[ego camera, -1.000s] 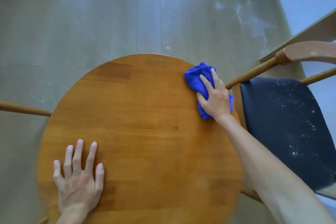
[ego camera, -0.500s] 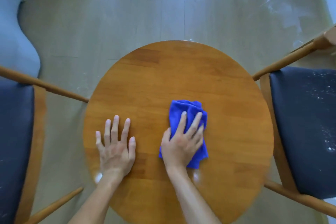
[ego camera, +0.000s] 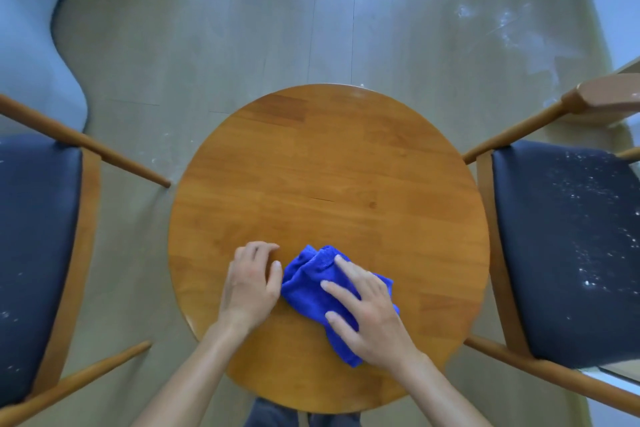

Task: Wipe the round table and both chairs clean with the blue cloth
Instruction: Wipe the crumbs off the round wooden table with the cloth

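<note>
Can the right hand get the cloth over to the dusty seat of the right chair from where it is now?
Probably yes. The right hand lies flat on the blue cloth near the round table's front edge, and nothing stands between it and the right chair's speckled seat.

Glossy wooden table point(ego camera: 329, 166); fuzzy blue cloth point(ego camera: 308, 291) (microfibre-like).

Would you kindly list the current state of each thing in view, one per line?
blue cloth: bunched, lying on the table under the right hand.
round table: top bare wood, no specks visible.
right chair: dark seat scattered with white specks.
left chair: dark seat with a few white specks.
right hand: fingers spread, pressing the cloth.
left hand: resting on the table, fingers loosely curled, beside the cloth.
</note>
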`<state>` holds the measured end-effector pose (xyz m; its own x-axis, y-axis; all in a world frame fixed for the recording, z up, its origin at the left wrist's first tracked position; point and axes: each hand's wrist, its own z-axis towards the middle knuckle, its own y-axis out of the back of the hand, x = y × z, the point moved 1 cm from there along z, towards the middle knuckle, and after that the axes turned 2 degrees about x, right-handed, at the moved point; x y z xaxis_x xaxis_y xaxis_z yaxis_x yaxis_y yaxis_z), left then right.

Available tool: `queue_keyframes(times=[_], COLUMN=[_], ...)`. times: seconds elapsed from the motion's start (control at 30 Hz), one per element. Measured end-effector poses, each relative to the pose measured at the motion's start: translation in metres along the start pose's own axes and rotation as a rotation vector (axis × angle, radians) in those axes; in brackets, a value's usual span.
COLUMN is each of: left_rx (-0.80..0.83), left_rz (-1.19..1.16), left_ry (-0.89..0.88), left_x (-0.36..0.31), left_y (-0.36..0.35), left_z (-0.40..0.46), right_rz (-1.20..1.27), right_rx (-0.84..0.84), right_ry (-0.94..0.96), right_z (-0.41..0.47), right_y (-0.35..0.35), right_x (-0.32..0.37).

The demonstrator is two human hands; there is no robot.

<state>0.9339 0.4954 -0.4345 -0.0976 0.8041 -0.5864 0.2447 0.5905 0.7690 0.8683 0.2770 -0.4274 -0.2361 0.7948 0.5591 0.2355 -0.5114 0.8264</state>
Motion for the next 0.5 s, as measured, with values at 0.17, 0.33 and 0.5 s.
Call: queue_keyframes(times=[0.17, 0.33, 0.5], left_rx=[0.202, 0.303, 0.322], left_rz=[-0.125, -0.074, 0.001], left_ry=[0.124, 0.141, -0.034], left_x=[-0.027, -0.031, -0.033], left_y=[-0.016, -0.011, -0.005], left_z=[-0.003, 0.004, -0.012], right_rz=[0.030, -0.109, -0.237], right_rx=[-0.112, 0.155, 0.153], right_ry=[-0.182, 0.046, 0.139], right_z=[0.037, 0.073, 0.079], right_y=[0.017, 0.019, 0.040], right_x=[-0.001, -0.001, 0.003])
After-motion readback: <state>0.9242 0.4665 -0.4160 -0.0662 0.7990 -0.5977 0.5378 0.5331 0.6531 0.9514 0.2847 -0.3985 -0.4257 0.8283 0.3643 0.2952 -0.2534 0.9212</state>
